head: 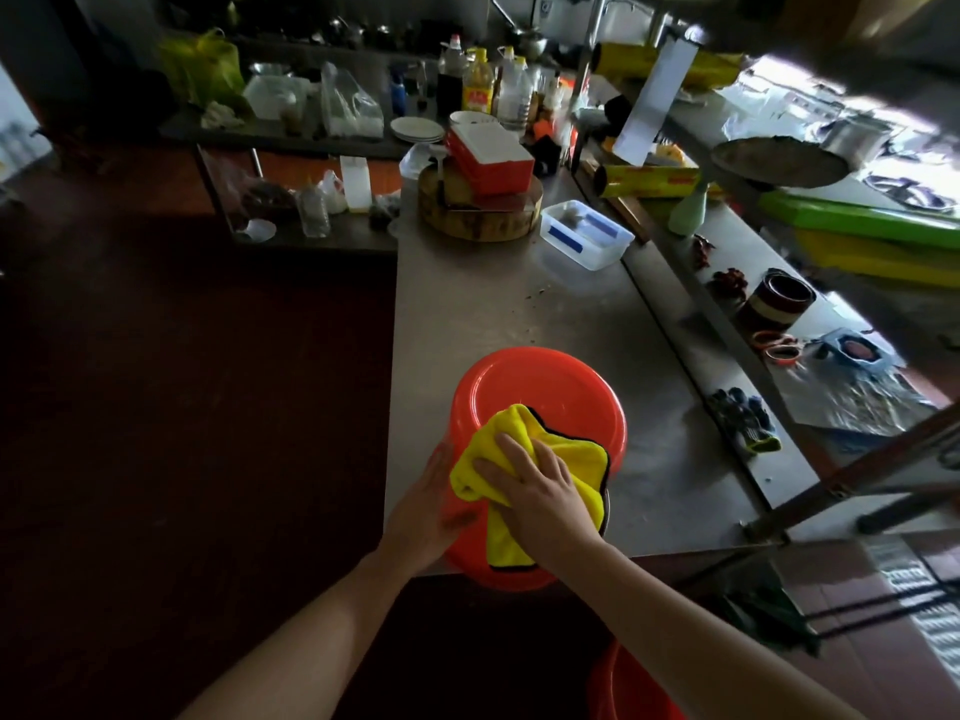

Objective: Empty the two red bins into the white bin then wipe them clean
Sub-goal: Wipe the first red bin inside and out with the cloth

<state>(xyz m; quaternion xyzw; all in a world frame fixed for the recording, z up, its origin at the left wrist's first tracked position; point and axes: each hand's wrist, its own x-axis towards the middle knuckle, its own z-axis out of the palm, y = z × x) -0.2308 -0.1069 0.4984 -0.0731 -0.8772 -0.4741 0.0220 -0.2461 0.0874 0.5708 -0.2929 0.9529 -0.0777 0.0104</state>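
While the left hand (434, 506) lies against the near side wall of a red bin (550, 387), the right hand (540, 491) presses a yellow cloth (514, 426) onto it. The view looks down from the person's head along two bare forearms.

The red bin sits at the near edge of a steel counter (493, 304), directly under both hands. It appears to be turned over, with its round base facing up and away from the fingers. The right hand's fingers are straight and slightly spread, flat on the cloth, not gripping it. The cloth bunches beyond the fingertips and hangs down the bin's wall below the palm. The left hand's fingers look extended along the wall just left of the cloth, steadying rather than clutching, though the thumb is hard to make out.

Below the right forearm, close to the person, the rim of a second red bin (618, 688) shows on the floor. Its inside cannot be seen. No white bin is clearly in view.

Judging by this, the bin under the hands has been emptied and its outside is being wiped. Whether its inside is done cannot be told. The second bin probably remains to be wiped.

Far beyond the fingertips, the counter holds a clear lidded container (584, 233) and kitchen clutter.
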